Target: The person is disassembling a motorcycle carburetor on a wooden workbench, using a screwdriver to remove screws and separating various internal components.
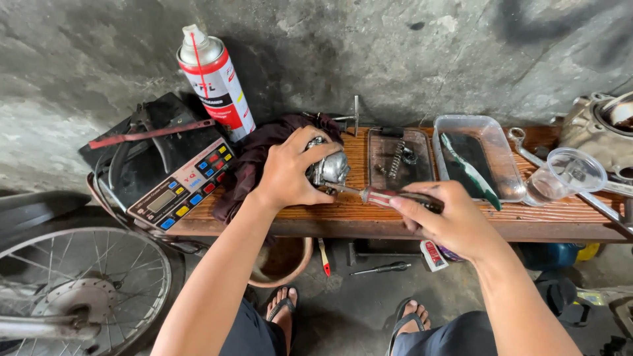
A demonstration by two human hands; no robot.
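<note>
My left hand (pixel 290 173) is closed over a small silver metal carburetor-like part (pixel 330 168), pressing it onto a dark maroon rag (pixel 254 155) on the wooden bench (pixel 356 214). A screwdriver (pixel 382 196) with a red-striped clear handle is gripped in my right hand (pixel 448 221). Its tip points left and touches the underside of the metal part.
A red-and-white spray can (pixel 214 79) and an electronic device with coloured buttons (pixel 181 188) stand at the left. Two clear trays (pixel 478 158) hold a spring (pixel 395 158) and a toothbrush (pixel 471 171). A plastic cup (pixel 567 175), wrench and engine part lie right. Spoked wheel (pixel 86 290) and tools are on the floor.
</note>
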